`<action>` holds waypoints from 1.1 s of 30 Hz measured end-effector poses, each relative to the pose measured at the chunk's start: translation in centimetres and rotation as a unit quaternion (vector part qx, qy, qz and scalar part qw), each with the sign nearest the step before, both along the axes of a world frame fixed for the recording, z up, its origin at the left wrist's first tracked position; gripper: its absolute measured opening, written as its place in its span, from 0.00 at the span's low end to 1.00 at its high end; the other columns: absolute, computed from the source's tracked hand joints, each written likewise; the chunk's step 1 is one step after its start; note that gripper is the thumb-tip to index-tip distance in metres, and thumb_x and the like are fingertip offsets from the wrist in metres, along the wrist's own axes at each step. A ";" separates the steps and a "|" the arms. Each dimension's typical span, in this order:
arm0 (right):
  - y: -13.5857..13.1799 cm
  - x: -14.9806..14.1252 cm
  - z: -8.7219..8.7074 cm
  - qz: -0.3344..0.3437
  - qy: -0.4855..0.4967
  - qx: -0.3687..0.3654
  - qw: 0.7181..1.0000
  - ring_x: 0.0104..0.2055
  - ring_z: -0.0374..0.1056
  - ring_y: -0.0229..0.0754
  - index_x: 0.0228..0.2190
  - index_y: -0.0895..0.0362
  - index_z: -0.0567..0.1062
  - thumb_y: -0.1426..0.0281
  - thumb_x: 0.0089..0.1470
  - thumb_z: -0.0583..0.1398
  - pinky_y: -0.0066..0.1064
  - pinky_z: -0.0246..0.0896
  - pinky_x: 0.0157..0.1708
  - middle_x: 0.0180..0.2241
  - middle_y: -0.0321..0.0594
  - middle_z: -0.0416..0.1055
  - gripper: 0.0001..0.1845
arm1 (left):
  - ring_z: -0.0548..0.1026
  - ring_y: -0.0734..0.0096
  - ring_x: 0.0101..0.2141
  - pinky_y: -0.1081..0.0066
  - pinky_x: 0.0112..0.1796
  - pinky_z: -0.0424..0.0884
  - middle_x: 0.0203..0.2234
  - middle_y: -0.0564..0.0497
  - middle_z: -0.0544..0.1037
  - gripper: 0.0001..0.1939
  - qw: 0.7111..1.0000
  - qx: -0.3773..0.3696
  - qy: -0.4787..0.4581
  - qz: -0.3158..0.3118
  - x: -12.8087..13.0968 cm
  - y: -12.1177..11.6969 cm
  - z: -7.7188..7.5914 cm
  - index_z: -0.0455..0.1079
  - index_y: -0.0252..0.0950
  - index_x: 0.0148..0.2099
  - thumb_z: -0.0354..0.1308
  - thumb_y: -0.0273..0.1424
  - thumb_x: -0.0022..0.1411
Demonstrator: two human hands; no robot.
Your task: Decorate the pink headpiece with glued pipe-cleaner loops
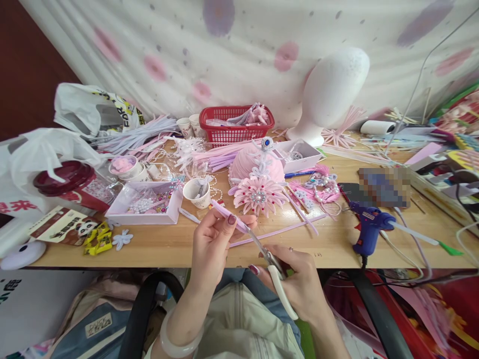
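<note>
In my left hand (214, 239) a short pink-lilac pipe cleaner (223, 209) is pinched between thumb and fingers. My right hand (295, 279) grips white-handled scissors (277, 289), whose blades reach up-left to the end of the pipe cleaner; whether they touch it I cannot tell. Just beyond my hands stands a pink rounded headpiece (275, 167), bearing a pink flower (258, 197) with red beads and a blue gem (266, 143) on top. Loose lilac pipe cleaners (288, 229) lie on the table to the right of the flower.
A blue glue gun (368, 227) stands at right near a phone-like object (385, 185). At left are a bead box (144, 219) and a paper cup (197, 193). Behind are a red basket (235, 133) and a white foam head (333, 89). Cables trail at the far right.
</note>
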State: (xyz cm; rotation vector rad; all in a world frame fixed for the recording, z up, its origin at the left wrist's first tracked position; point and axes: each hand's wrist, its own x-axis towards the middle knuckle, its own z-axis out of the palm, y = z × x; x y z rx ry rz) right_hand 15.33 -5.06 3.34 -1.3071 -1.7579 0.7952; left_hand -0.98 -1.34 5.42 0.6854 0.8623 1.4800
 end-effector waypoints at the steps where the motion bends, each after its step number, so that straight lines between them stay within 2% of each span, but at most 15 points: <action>1: 0.0 0.0 0.0 -0.001 0.002 0.000 1.000 0.20 0.49 0.32 0.22 0.59 0.75 0.55 0.54 0.68 0.26 0.47 0.20 0.17 0.29 0.56 0.21 | 0.85 0.56 0.40 0.56 0.48 0.79 0.25 0.50 0.84 0.16 1.000 0.000 0.000 0.000 0.0 0.0 0.0 0.75 0.38 0.33 0.74 0.43 0.52; 8: -0.2 0.0 -0.8 -0.011 0.009 0.002 1.000 0.19 0.48 0.31 0.21 0.59 0.75 0.56 0.54 0.68 0.25 0.46 0.18 0.16 0.28 0.55 0.20 | 0.85 0.55 0.39 0.57 0.47 0.80 0.25 0.50 0.84 0.18 1.000 -0.005 -0.008 0.003 0.2 0.0 0.0 0.73 0.37 0.33 0.74 0.43 0.52; 14: 0.2 0.6 -1.2 -0.029 0.001 0.014 0.999 0.20 0.56 0.34 0.31 0.58 0.80 0.55 0.50 0.70 0.25 0.53 0.20 0.19 0.33 0.66 0.18 | 0.85 0.53 0.39 0.56 0.45 0.80 0.24 0.50 0.84 0.20 1.000 -0.024 -0.011 -0.010 0.1 0.0 0.2 0.72 0.37 0.33 0.75 0.45 0.49; 20: 0.3 0.8 -0.6 -0.003 -0.011 0.002 1.000 0.20 0.57 0.34 0.32 0.58 0.80 0.56 0.51 0.69 0.25 0.53 0.21 0.19 0.31 0.65 0.17 | 0.85 0.52 0.41 0.56 0.46 0.80 0.28 0.48 0.85 0.17 1.000 -0.010 0.012 -0.027 -0.2 0.0 -0.3 0.73 0.38 0.34 0.73 0.43 0.53; 28: 0.2 0.9 -1.3 -0.007 -0.019 0.001 1.000 0.19 0.53 0.33 0.30 0.59 0.81 0.57 0.50 0.71 0.26 0.50 0.20 0.18 0.30 0.62 0.17 | 0.85 0.52 0.41 0.56 0.46 0.80 0.29 0.46 0.86 0.16 0.999 -0.011 0.022 -0.027 -0.2 0.1 -0.4 0.74 0.38 0.34 0.73 0.42 0.53; 33: 0.3 0.7 -1.3 -0.014 -0.010 0.015 1.000 0.19 0.52 0.32 0.30 0.60 0.81 0.58 0.51 0.70 0.26 0.49 0.20 0.17 0.29 0.61 0.16 | 0.85 0.55 0.38 0.58 0.46 0.80 0.27 0.48 0.85 0.15 0.999 0.005 0.028 -0.032 0.0 0.2 -0.4 0.76 0.38 0.35 0.72 0.43 0.56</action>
